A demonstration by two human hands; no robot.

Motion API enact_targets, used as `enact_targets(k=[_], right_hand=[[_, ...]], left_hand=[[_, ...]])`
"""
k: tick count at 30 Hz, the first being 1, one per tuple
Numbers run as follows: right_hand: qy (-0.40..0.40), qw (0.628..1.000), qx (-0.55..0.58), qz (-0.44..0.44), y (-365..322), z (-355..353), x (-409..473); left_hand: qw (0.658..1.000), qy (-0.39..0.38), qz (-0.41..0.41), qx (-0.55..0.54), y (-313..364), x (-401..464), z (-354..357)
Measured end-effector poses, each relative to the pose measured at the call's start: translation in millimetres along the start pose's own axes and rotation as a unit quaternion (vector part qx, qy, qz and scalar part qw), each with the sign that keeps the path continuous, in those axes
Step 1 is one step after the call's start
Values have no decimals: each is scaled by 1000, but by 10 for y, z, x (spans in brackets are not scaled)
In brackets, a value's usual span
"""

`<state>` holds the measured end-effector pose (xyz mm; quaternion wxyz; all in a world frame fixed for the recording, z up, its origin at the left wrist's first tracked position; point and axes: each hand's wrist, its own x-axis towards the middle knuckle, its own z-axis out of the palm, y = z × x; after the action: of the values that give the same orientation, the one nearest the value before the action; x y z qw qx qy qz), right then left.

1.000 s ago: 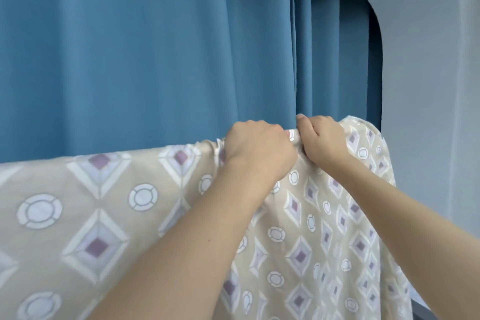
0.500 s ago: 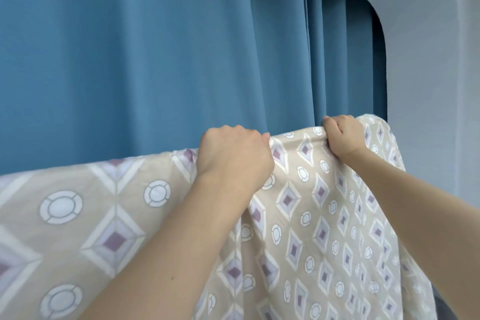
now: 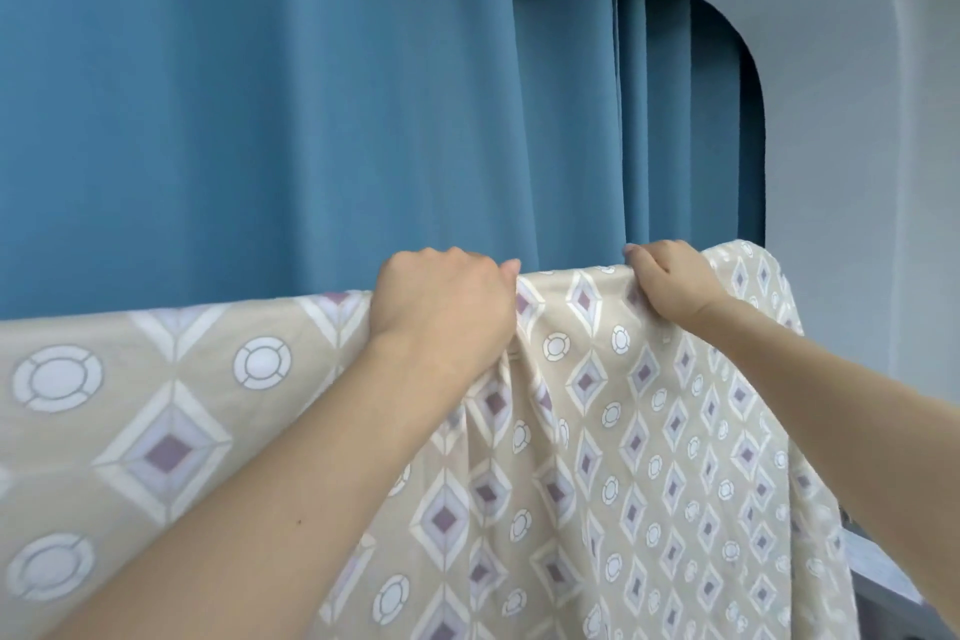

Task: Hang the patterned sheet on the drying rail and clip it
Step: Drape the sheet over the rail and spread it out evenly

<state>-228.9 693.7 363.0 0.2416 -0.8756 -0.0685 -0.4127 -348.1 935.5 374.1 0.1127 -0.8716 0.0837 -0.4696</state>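
- The left hand and right hand are each gripping the patterned sheet, which is draping over the hidden rail before the blue curtain.
- Gathered folds between the grips are risking slippage before clipping; no clip is showing.

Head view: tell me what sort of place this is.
Probably a room in a home, by a window. A full-length blue curtain hangs behind, a plain pale wall stands to the right, and both hands spread a patterned sheet for drying.
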Motion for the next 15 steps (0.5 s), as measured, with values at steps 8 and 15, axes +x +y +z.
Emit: enact_targets(k=[8, 15], right_hand=[[-15, 999, 2, -42, -1246, 147, -426], [0, 1000, 10, -22, -2021, 246, -746]], left_hand=[[1000, -10, -26, -5, -488, -314, -201], [999, 27, -1, 19, -1217, -721, -367]])
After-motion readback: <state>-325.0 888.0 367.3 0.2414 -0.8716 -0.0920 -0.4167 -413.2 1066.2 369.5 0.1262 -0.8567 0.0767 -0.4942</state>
